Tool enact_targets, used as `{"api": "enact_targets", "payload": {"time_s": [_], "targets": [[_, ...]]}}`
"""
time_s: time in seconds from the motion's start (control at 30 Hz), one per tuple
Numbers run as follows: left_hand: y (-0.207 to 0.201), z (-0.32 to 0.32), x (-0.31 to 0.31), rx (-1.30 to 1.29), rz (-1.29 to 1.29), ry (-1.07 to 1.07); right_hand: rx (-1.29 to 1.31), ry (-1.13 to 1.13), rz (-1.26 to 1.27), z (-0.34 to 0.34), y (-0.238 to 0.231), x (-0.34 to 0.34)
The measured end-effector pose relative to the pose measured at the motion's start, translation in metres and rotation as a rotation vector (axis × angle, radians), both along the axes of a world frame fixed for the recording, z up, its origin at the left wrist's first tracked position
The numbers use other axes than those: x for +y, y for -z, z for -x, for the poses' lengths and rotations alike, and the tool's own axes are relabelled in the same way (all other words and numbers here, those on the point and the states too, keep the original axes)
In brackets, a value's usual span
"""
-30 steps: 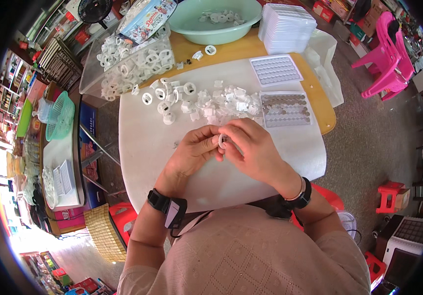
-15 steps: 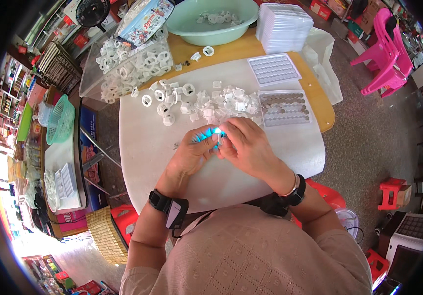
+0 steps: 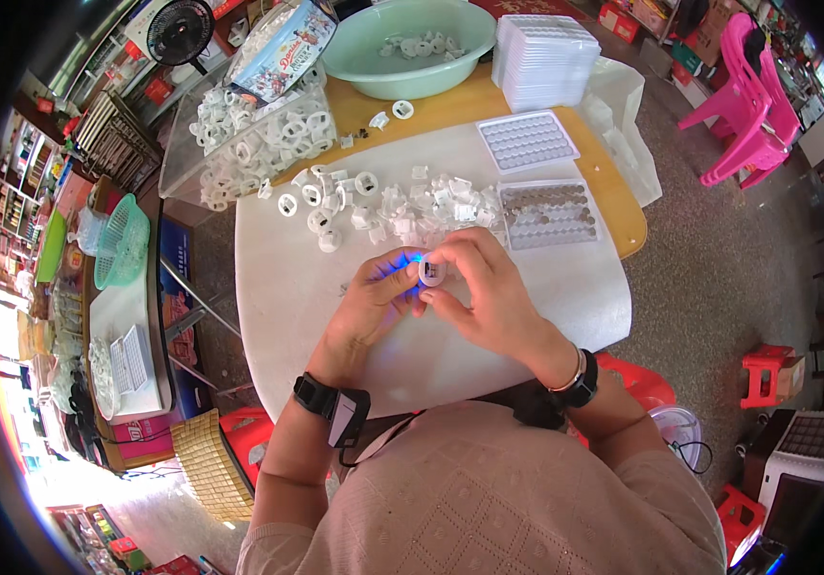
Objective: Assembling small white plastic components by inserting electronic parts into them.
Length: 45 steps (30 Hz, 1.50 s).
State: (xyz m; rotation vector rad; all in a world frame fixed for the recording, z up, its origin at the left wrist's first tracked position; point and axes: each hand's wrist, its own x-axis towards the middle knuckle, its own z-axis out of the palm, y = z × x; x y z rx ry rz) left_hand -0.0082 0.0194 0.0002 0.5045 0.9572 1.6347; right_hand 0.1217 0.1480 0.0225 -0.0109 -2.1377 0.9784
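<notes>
Over the near middle of the white board, my left hand (image 3: 383, 290) is closed on a small round white plastic light piece (image 3: 432, 272). Blue light glows from it between my fingers, and its ring-shaped face with a dark part in the middle is turned upward. My right hand (image 3: 492, 295) has its index finger at the upper rim and its thumb just below, pinching the piece from the right. Just beyond lie a heap of white plastic parts (image 3: 431, 206), several round white pieces (image 3: 319, 220) and a tray partly filled with coin-like discs (image 3: 551, 213).
A clear bin of white rings (image 3: 268, 134) stands far left, beside a pale green basin (image 3: 412, 77). Stacked clear trays (image 3: 544, 62) and another ridged tray (image 3: 527, 141) are at the far right. The white board (image 3: 287, 326) lies on a wooden table (image 3: 613, 182).
The fingers of my right hand have spread apart a little, uncovering the round face of the light piece. Its glow has gone from bright cyan to deeper blue.
</notes>
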Motion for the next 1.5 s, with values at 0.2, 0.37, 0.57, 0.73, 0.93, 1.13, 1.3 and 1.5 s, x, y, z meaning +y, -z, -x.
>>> {"api": "enact_targets", "payload": {"time_s": [0.2, 0.37, 0.57, 0.73, 0.93, 1.13, 1.3, 1.5], "targets": [[-0.005, -0.002, 0.001, 0.086, 0.095, -0.014, -0.045, -0.013, -0.062, 0.002, 0.007, 0.002], [0.002, 0.0, 0.001, 0.129, 0.078, -0.009, -0.029, -0.004, -0.127, 0.005, 0.01, 0.002], [-0.002, 0.0, 0.0, 0.145, 0.084, 0.004, -0.026, -0.039, -0.095, 0.001, 0.004, 0.003], [-0.01, -0.004, 0.002, 0.023, 0.079, -0.033, -0.2, -0.096, 0.365, -0.003, -0.016, 0.01], [-0.011, -0.004, -0.001, 0.054, 0.091, 0.016, -0.256, -0.226, 0.598, -0.003, -0.001, 0.005], [-0.011, -0.013, 0.006, 0.2, 0.047, -0.067, -0.228, -0.153, 1.143, -0.003, 0.001, 0.008], [-0.009, -0.011, 0.003, 0.188, 0.061, -0.067, -0.303, -0.124, 1.019, -0.004, 0.002, 0.005], [-0.004, -0.001, -0.001, 0.083, -0.04, -0.211, -0.214, 0.204, 0.526, -0.015, 0.003, 0.031]]}}
